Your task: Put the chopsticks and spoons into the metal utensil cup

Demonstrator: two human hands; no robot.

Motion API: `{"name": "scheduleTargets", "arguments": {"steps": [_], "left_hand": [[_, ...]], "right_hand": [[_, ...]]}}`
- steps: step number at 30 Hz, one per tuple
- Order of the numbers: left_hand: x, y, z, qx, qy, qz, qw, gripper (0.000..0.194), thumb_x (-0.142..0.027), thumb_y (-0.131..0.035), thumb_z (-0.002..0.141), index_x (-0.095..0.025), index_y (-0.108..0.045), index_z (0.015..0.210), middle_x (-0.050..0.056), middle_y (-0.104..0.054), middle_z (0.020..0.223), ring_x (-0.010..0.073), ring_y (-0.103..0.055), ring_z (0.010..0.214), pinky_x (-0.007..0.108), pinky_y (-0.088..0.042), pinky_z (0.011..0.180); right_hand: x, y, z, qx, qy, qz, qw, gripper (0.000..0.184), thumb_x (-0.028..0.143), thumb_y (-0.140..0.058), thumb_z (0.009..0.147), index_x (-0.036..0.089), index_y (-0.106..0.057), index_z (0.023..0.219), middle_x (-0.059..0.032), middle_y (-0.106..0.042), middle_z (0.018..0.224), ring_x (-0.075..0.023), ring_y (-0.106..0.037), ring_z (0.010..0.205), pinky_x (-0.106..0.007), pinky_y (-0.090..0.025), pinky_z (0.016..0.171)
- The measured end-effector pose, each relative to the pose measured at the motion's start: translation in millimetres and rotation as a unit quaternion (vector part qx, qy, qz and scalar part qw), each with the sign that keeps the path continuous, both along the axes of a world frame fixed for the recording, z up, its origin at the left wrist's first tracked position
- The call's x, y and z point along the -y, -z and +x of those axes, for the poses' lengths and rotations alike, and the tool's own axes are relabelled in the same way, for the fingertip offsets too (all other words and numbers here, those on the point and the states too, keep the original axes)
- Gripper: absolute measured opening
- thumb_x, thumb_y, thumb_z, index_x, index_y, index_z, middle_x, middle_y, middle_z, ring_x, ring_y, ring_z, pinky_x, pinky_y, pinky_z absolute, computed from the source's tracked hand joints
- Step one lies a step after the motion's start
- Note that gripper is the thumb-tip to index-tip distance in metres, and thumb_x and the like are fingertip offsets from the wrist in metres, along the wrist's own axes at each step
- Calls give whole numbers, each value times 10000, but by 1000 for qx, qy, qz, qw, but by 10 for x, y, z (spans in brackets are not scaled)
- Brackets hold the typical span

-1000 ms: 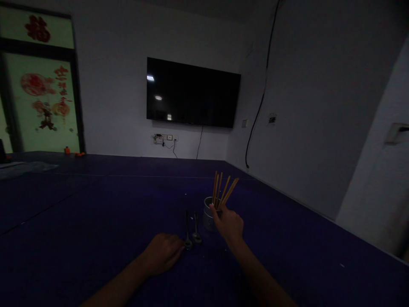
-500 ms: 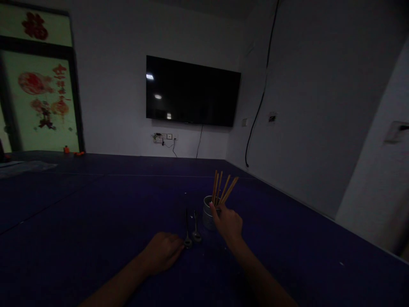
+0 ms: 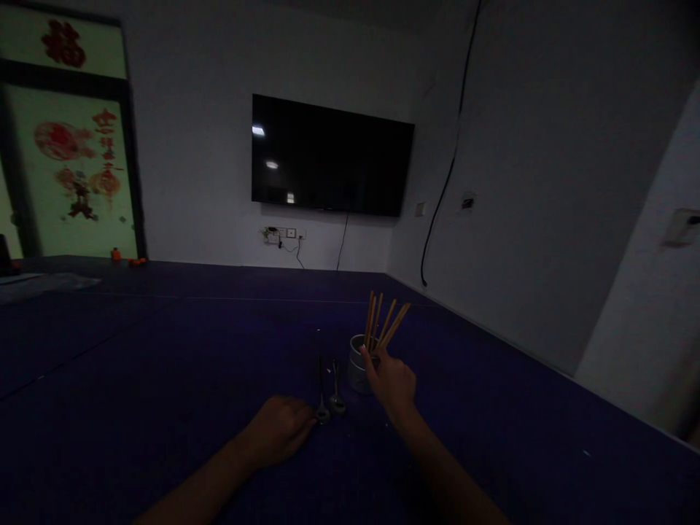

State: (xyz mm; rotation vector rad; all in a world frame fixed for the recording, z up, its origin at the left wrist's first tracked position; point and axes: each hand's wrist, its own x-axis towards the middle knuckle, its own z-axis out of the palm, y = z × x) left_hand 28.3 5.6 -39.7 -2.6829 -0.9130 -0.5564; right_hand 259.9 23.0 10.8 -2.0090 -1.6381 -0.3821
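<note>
My right hand [image 3: 392, 378] is at the rim of a grey cup [image 3: 358, 373], its fingers closed around the lower part of several wooden chopsticks [image 3: 387, 319]. The chopsticks fan out upward above the cup, and their lower ends are hidden by the hand and the cup. Palm down on the table, my left hand [image 3: 278, 429] lies with its fingers stretched toward two metal spoons. Its fingertips are at the bowl of the left spoon [image 3: 322, 414], and whether they touch it is hard to tell. The right spoon [image 3: 337, 403] lies just beside it, handle pointing away.
The dark blue table [image 3: 240, 343] reaches to the back wall, where a television [image 3: 332, 157] hangs above sockets and cables. Small orange objects [image 3: 136, 261] and a clear plastic sheet [image 3: 49, 286] lie at the far left. A black cable [image 3: 440, 197] hangs along the right wall.
The view has shifted very slightly. Both hands, the chopsticks, the cup and the spoons keep the same places relative to each other.
</note>
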Motion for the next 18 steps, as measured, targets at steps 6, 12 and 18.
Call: {"name": "scheduleTargets", "arguments": {"steps": [6,12,18], "left_hand": [[6,-40,14,-10,-10,-54,998,194,-239,-364,914,-199,-553,895,40,-652,842,151,-620,719,240,-452,639],[21,-57,13,-16,-27,-63,998,185,-242,-379,906,-201,-560,900,39,-653,863,148,-619,735,238,-458,655],[13,-45,9,-6,-18,-67,998,183,-234,-382,902,-200,-562,893,40,-652,858,156,-623,733,245,-456,652]], "right_hand": [[-9,9,-2,4,4,0,1000,491,541,-339,922,182,-665,996,-112,-694,745,-223,-676,701,-265,-410,599],[11,-3,-4,-9,-1,10,1000,489,543,-332,924,196,-672,985,-96,-692,738,-219,-674,694,-260,-399,586],[16,-3,-8,-11,3,29,1000,471,531,-344,926,200,-677,974,-87,-689,725,-206,-668,674,-249,-383,572]]}}
